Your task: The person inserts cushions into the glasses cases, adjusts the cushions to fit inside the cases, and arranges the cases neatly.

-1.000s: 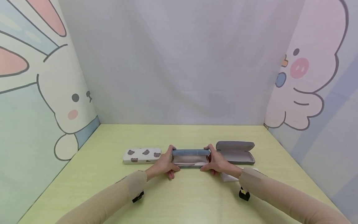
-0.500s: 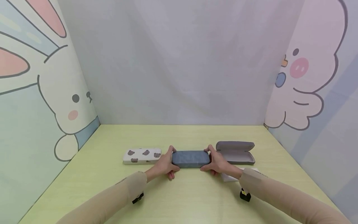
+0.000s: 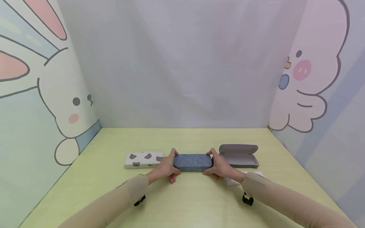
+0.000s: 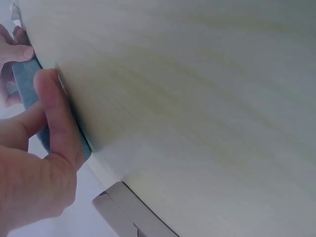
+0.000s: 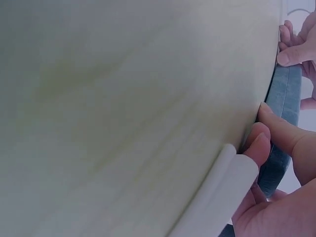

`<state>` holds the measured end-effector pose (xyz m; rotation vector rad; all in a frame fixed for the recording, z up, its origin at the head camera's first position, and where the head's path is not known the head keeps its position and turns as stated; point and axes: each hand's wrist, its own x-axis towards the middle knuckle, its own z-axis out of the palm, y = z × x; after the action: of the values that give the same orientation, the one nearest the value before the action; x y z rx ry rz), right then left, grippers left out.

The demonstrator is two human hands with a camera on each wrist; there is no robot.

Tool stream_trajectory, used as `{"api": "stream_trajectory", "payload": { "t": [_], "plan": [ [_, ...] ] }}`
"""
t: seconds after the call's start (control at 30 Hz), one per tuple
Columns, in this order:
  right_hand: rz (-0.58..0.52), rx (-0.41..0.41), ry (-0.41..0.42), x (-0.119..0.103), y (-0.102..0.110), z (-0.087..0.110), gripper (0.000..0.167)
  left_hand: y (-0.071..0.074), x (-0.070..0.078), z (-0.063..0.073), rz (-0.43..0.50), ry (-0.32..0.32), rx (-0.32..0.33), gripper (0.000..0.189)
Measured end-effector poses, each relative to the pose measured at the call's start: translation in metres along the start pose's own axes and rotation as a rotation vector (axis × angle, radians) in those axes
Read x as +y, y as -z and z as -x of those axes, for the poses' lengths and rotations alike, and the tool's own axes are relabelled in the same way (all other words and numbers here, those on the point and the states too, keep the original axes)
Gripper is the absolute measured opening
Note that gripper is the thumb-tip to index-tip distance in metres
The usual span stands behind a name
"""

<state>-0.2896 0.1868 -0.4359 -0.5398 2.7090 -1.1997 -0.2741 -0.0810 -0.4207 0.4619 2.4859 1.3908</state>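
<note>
A blue glasses case (image 3: 192, 162), lid down, lies in the middle of the table in the head view. Its left end is gripped by my left hand (image 3: 164, 167), thumb on the near side and a finger at the far edge. At the other end my right hand (image 3: 222, 167) grips it the same way. The left wrist view shows the case (image 4: 28, 84) beyond my left hand (image 4: 44, 173). In the right wrist view the case (image 5: 286, 91) runs between both hands. Whatever is inside the case is hidden by the lid.
To the left lies a white case with bear prints (image 3: 142, 161), close by my left hand. A grey glasses case (image 3: 239, 160) stands with its lid up at the right. A white folded piece (image 3: 231, 181) lies partly under my right wrist.
The blue glasses case's lid has come down; a second ago it was partly raised, showing a pale lining and something light inside. Both hands keep their places at its ends.
</note>
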Motion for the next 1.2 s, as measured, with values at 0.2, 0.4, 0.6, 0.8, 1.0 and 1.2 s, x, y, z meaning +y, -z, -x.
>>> {"api": "stream_trajectory", "payload": {
  "t": [0.2, 0.4, 0.6, 0.8, 1.0, 1.2],
  "plan": [
    [0.001, -0.022, 0.011, -0.005, 0.007, 0.006, 0.075, 0.005, 0.004, 0.002, -0.056, 0.025, -0.031, 0.066],
    [-0.127, -0.014, -0.023, -0.013, 0.04, 0.027, 0.072, 0.019, 0.028, 0.009, -0.229, 0.061, -0.048, 0.068],
    [-0.371, -0.038, -0.059, 0.008, 0.089, 0.057, 0.062, -0.004, 0.054, 0.01, 0.243, 0.006, -0.269, 0.053],
    [-0.584, -0.272, -0.126, 0.053, 0.123, 0.09, 0.051, -0.067, 0.062, 0.001, 0.667, 0.125, -0.498, 0.057],
    [-0.661, -0.383, -0.185, 0.087, 0.146, 0.121, 0.055, -0.11, 0.075, -0.006, 0.821, 0.209, -0.525, 0.065],
    [-0.594, -0.385, -0.242, 0.111, 0.159, 0.136, 0.062, -0.131, 0.08, -0.014, 0.888, 0.253, -0.472, 0.071]
  ]
}}
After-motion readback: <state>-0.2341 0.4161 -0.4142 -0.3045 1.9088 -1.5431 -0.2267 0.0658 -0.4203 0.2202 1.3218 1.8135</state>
